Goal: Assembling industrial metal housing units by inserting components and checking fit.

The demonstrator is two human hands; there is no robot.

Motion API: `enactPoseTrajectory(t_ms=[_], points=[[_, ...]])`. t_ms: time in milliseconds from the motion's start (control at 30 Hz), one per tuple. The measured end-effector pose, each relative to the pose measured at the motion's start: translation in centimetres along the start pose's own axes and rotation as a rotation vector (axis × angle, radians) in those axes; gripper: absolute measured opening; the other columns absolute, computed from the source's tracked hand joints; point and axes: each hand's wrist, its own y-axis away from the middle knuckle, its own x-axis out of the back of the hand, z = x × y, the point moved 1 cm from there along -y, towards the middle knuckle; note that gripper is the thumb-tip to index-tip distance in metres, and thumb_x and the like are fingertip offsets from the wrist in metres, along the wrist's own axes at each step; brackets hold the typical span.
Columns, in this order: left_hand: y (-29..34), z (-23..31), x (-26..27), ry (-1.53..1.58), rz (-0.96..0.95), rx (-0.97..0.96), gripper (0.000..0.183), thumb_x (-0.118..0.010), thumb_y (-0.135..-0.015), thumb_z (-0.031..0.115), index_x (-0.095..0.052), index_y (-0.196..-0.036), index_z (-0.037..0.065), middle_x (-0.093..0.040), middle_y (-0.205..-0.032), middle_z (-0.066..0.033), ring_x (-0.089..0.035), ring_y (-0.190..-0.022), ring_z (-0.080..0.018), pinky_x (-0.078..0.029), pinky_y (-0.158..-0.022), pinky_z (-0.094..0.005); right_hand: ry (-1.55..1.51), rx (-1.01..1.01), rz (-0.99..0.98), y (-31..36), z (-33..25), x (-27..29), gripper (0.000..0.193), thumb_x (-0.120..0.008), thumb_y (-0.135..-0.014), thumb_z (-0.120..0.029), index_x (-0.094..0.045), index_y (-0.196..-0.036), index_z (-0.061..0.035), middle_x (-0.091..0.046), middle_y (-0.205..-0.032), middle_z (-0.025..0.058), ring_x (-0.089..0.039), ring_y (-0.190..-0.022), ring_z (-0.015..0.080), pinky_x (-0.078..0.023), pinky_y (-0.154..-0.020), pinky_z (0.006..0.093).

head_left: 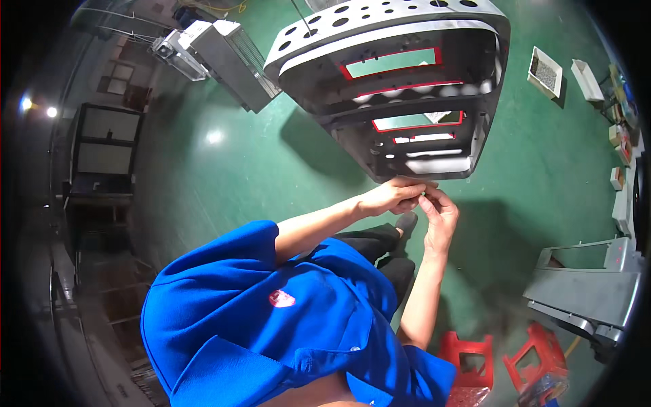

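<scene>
Presently, I log 2 hands, left hand (pixel 392 197) and right hand (pixel 439 216), fingers pinched on something tiny, unidentifiable, at the grey panel (pixel 407 88) edge; likely to slip to the green floor (pixel 224 169).

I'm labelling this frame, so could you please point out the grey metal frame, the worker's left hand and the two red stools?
Grey metal frame (pixel 488 41): head view, on its upper right corner.
Left hand (pixel 392 197): head view, on the back of the hand.
Red stools (pixel 468 354): head view, on the left stool's top.
</scene>
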Motion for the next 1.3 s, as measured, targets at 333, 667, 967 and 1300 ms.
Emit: enactPoseTrajectory(t_ms=[333, 667, 967, 1300], points=[[-2.7, 0.7, -2.5, -0.066, 0.084, -0.068, 0.045, -0.038, -0.098, 0.035, -0.048, -0.125, 0.001, -0.032, -0.059, 0.0059, -0.026, -0.049, -0.0039, -0.021, -0.043, -0.0211, 0.127, -0.084, -0.022, -2.2, -2.4, 2.9, 0.013, -0.067, -0.077, -0.003, -0.065, -0.089, 0.0012, -0.064, -0.079, 0.0014, -0.057, -0.071, 0.0066, -0.046, -0.068, 0.0209], [-4.4, 1.4, -6.8, 0.442, 0.324, -0.208, 0.033, -0.039, -0.090, 0.010, -0.047, -0.119, -0.002, -0.035, -0.061, 0.0034, -0.030, -0.049, -0.0056, -0.023, -0.043, -0.0191, -0.145, -0.005, 0.135, -3.6, -9.0, 5.6, 0.012, -0.054, -0.089, -0.012, -0.053, -0.090, -0.0004, -0.064, -0.084, 0.0101, -0.064, -0.070, 0.0162, -0.053, -0.056, 0.0255], [-3.0, 2.0, -5.1, 0.576, 0.511, -0.323, 0.035, -0.043, -0.093, 0.017, -0.044, -0.123, 0.000, -0.032, -0.065, 0.0045, -0.030, -0.053, -0.0049, -0.024, -0.044, -0.0183, 0.015, 0.045, 0.209, -12.4, -7.7, 11.1, 0.012, -0.059, -0.081, 0.002, -0.062, -0.090, 0.0082, -0.065, -0.082, 0.0127, -0.064, -0.066, 0.0163, -0.055, -0.063, 0.0261], [0.6, 1.2, -2.1, 0.551, 0.593, -0.311, 0.035, -0.045, -0.093, 0.016, -0.044, -0.123, -0.001, -0.032, -0.066, 0.0039, -0.029, -0.053, -0.0051, -0.023, -0.043, -0.0187, 0.101, 0.238, 0.300, -15.1, -3.7, 9.4, 0.014, -0.069, -0.069, 0.009, -0.064, -0.082, 0.0043, -0.065, -0.074, 0.0083, -0.060, -0.064, 0.0123, -0.050, -0.062, 0.0239]])
